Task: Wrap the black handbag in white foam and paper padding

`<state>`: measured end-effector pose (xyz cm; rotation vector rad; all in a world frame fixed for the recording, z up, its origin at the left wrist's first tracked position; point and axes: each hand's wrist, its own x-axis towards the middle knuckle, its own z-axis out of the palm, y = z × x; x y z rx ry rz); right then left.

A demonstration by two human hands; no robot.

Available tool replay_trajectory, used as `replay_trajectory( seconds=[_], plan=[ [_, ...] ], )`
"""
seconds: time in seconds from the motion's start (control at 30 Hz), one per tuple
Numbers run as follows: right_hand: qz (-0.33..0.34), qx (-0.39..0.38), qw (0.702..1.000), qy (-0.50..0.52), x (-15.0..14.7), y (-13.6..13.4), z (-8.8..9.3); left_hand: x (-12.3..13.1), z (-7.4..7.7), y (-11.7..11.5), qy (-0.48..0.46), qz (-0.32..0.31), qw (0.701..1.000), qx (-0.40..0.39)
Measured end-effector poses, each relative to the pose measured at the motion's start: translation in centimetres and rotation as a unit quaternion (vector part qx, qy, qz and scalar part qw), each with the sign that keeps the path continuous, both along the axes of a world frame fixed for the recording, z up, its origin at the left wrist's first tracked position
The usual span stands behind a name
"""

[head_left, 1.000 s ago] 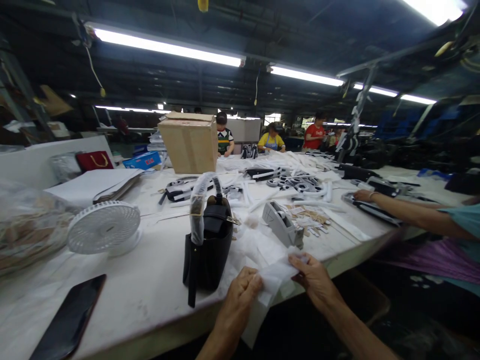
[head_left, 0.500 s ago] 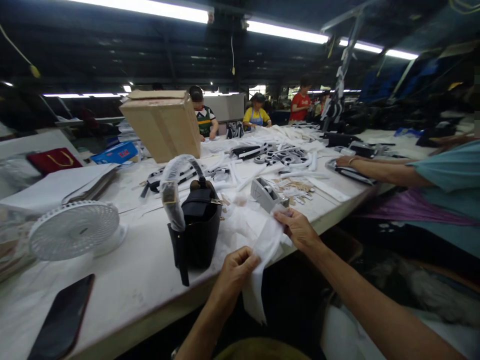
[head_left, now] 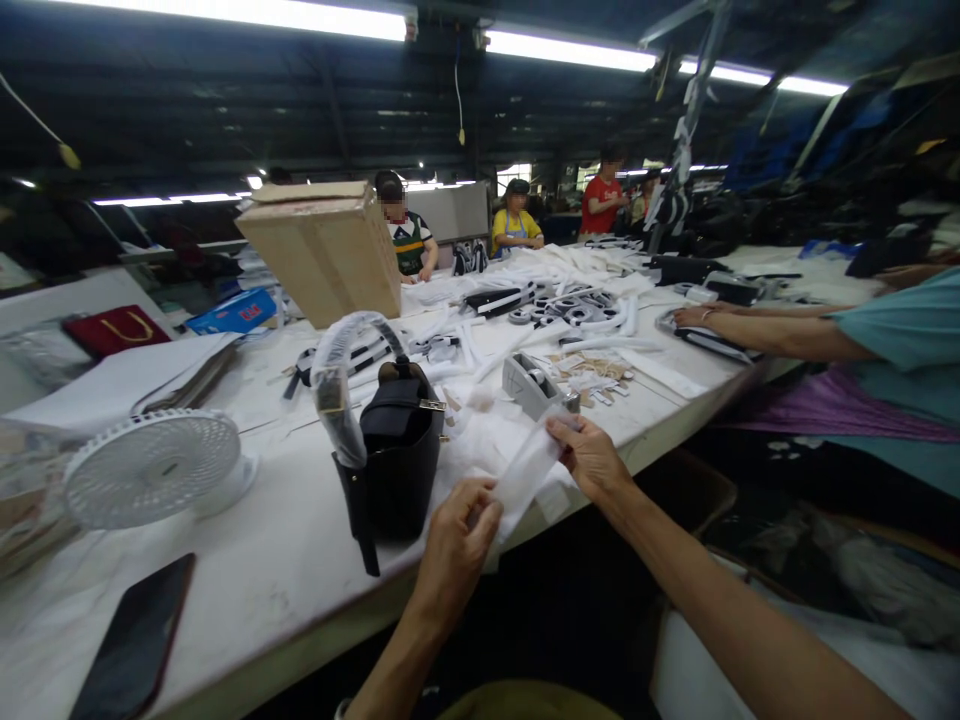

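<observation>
Between my hands a strip of thin white wrapping paper (head_left: 527,478) is stretched at the table's front edge. My left hand (head_left: 463,530) is closed on its lower end, and my right hand (head_left: 592,452) pinches the upper end. Just left of the paper, a black handbag (head_left: 397,460) stands upright and open at the top. Its raised handle (head_left: 337,385) is wrapped in clear plastic film. A grey tape dispenser (head_left: 534,385) sits right behind my right hand. More crumpled white paper (head_left: 472,440) lies beside the bag.
A white fan (head_left: 154,468) and a phone (head_left: 135,640) lie on the left of the table (head_left: 277,590). Behind the bag stands a cardboard box (head_left: 322,255). Black-and-white straps (head_left: 570,312) are heaped mid-table. A co-worker's arm (head_left: 780,330) reaches in from the right.
My left hand has shifted slightly up and left. The paper's loose end, which hung below that hand, is now gathered up, and the strip lies flatter between my hands.
</observation>
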<state>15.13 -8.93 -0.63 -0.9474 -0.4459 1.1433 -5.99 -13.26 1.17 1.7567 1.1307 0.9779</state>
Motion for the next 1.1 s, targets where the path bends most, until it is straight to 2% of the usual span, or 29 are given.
replay_trajectory(
  seconds=[0.07, 0.13, 0.27, 0.37, 0.43, 0.5, 0.57, 0.6, 0.67, 0.73, 0.8, 0.9, 1.0, 1.1],
  plan=[
    [-0.006, 0.008, 1.0, 0.001, 0.6, 0.2, 0.5, -0.2, -0.6, -0.2, 0.035, -0.013, 0.999, -0.025],
    [-0.002, 0.01, 1.0, 0.003, 0.7, 0.2, 0.7, -0.1, -0.7, -0.4, 0.022, -0.04, 0.998, -0.035],
    [0.032, -0.004, 0.999, 0.004, -0.6, -0.3, 0.1, 0.2, 0.3, -0.9, -0.094, -0.091, 0.991, -0.026],
    [0.073, -0.014, 0.997, 0.007, -2.0, -0.6, -0.6, 0.1, 0.7, -0.8, -0.172, -0.122, 0.972, -0.102],
    [0.071, -0.014, 0.997, 0.023, -2.2, -0.4, -0.8, -0.1, 0.5, -0.4, -0.151, -0.092, 0.98, -0.092],
    [0.037, -0.008, 0.998, 0.046, -1.9, 0.0, -0.8, -0.5, -0.3, 0.0, -0.082, -0.021, 0.996, -0.01],
    [0.006, 0.006, 0.999, 0.051, -1.3, 0.5, -0.4, -0.9, -1.2, 0.4, -0.014, 0.022, 0.998, 0.054],
    [0.001, 0.014, 0.999, 0.046, -1.0, 0.6, -0.2, -1.1, -1.6, 0.5, 0.011, 0.022, 0.998, 0.056],
    [0.01, 0.029, 0.999, 0.034, -0.8, 0.8, 0.1, -1.2, -2.3, 0.5, 0.036, -0.008, 0.999, 0.007],
    [0.026, 0.037, 0.998, 0.035, -0.9, 0.7, 0.2, -1.2, -2.5, 0.4, 0.017, -0.049, 0.998, -0.029],
    [0.044, 0.034, 0.998, 0.043, -1.3, 0.4, 0.0, -1.0, -2.1, 0.2, -0.041, -0.07, 0.997, -0.01],
    [0.077, 0.03, 0.996, 0.039, -2.4, -0.1, -0.7, -0.6, -0.9, -0.2, -0.129, -0.061, 0.99, 0.009],
    [0.112, 0.03, 0.993, 0.028, -3.6, -0.6, -1.5, -0.4, 0.1, -0.6, -0.192, -0.099, 0.975, -0.049],
    [0.122, 0.027, 0.992, 0.014, -4.1, -0.7, -1.9, -0.6, 0.6, -1.0, -0.194, -0.14, 0.966, -0.092]
  ],
)
